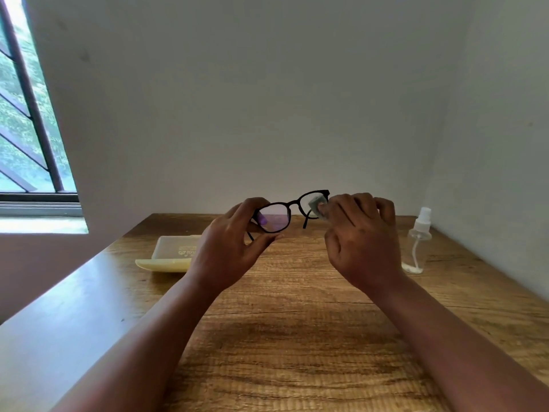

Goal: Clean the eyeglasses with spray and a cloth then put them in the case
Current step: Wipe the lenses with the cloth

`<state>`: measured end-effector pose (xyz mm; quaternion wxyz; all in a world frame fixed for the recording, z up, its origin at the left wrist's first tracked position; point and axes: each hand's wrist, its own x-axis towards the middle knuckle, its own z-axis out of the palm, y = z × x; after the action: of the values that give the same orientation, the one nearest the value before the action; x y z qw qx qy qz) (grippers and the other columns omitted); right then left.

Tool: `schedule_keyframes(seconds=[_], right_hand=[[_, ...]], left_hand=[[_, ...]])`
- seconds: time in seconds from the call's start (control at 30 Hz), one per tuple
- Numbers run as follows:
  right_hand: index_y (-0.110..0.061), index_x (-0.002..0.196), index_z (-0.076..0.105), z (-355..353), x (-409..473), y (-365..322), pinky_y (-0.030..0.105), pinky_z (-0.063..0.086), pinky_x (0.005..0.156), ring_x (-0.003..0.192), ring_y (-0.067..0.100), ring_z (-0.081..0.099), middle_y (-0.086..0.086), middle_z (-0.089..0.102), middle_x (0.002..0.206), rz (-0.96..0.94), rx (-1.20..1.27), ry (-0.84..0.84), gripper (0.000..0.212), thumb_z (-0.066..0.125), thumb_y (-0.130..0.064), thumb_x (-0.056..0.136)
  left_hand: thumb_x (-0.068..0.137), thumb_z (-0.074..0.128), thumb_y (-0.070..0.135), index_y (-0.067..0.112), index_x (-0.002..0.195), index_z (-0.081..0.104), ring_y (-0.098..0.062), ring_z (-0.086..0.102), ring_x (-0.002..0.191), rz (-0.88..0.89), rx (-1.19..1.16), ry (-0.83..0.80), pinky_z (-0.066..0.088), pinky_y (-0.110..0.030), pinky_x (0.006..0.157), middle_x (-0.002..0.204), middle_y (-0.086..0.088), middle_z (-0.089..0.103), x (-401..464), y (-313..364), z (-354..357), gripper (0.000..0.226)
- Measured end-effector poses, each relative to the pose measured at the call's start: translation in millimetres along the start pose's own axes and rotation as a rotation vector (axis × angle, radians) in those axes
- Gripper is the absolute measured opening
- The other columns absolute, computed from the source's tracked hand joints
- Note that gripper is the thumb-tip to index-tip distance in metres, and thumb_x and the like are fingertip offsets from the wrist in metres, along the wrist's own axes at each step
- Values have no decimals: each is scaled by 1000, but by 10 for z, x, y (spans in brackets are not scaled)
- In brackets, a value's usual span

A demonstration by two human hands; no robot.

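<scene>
Both hands raised, fingers curled

Pale glasses case, open near the left edge of the tabletop: a small white printed logo with a short word on the lid, seen upside down and too blurred to read. No other text visible.

Home rm: wood table, bare walls, barred window.

grainy wood table, clear plastic spray bottle, glossy lenses.
</scene>
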<state>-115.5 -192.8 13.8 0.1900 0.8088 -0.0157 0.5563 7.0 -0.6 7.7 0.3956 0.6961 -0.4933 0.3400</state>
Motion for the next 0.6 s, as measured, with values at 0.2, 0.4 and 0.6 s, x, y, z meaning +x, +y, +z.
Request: schedule_keyframes(seconds=[0.2, 0.4, 0.6], right_hand=[[-14, 118, 65, 0, 12, -59, 41, 37, 85, 99, 25, 55, 1, 64, 111, -65, 84, -52, 38, 55, -14, 81], [-14, 129, 60, 6, 14, 27, 41, 34, 84, 100, 26, 53, 2, 62, 112, 66, 6, -89, 46, 54, -18, 83], [-12, 103, 64, -1, -7, 48, 40, 35, 78, 89, 28, 57, 3, 63, 99, 54, 81, -59, 24, 51, -16, 83]], left_hand=[[83, 64, 49, 19, 121, 54, -11, 70, 86, 14, -11, -12, 59, -40, 68, 100, 4, 68, -2, 5, -22, 49], [82, 66, 48, 19, 120, 54, -3, 69, 85, 2, -25, 1, 59, -38, 68, 99, 7, 67, 11, 37, -27, 49], [80, 73, 40, 19, 119, 55, -3, 70, 84, -11, -5, 12, 59, -39, 67, 99, 8, 67, 13, 15, -31, 48]])
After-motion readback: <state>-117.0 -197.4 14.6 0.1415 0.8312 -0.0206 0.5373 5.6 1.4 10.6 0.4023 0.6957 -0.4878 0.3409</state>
